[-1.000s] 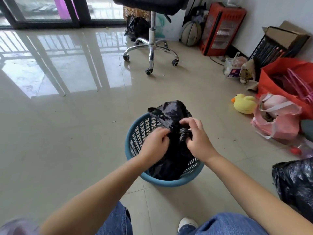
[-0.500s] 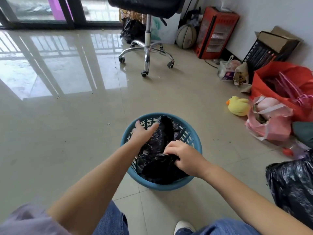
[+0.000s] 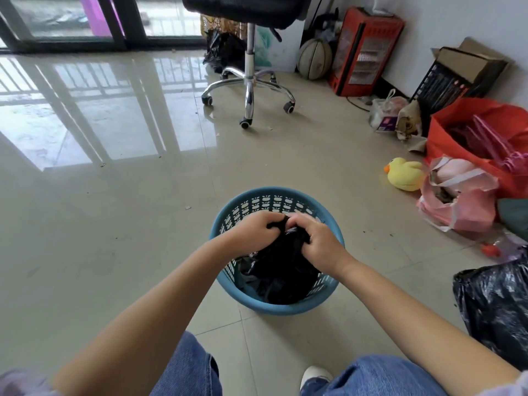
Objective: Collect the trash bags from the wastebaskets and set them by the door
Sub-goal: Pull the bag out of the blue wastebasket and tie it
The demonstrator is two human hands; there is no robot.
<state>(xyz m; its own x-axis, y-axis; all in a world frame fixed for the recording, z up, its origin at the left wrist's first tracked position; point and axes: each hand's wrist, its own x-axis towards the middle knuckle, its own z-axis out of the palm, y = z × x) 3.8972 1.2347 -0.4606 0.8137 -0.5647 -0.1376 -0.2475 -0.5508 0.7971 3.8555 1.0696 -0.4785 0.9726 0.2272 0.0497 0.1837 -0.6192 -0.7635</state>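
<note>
**Both hands bunch the bag's mouth above the basket**

Over the blue wastebasket [image 3: 274,301], near the middle of the tiled floor [image 3: 114,224], a person bends with both arms reaching down. The left hand [image 3: 251,230] and the right hand [image 3: 317,247] are each curled into a near fist, knuckles up, and each pinches gathered black plastic at the top of the trash bag [image 3: 283,270]. The 2 hands nearly touch. The bag sits inside the basket, its body slumped against the near wall, and only the bunched neck rises to the rim.

My guess is that this film is thin, soft and a little slick, and that it holds no shape of its own. It looks lightly filled, so it should lift with no strain. The gathered neck is the place to hold it. A grab lower down would likely stretch or tear the plastic, and the basket's lattice wall could snag it on the way out.

Underfoot the floor is glossy pale tile that mirrors the glass doors [image 3: 85,21] at the far edge, with a few crumbs scattered about. An office chair [image 3: 248,67] stands beyond the basket. Along the right wall lie a red heater [image 3: 363,52], a ball [image 3: 314,58], a yellow duck toy [image 3: 405,174] and pink and red bags. A second black bag [image 3: 497,304] sits at the right edge of the floor, well apart from the basket.
</note>
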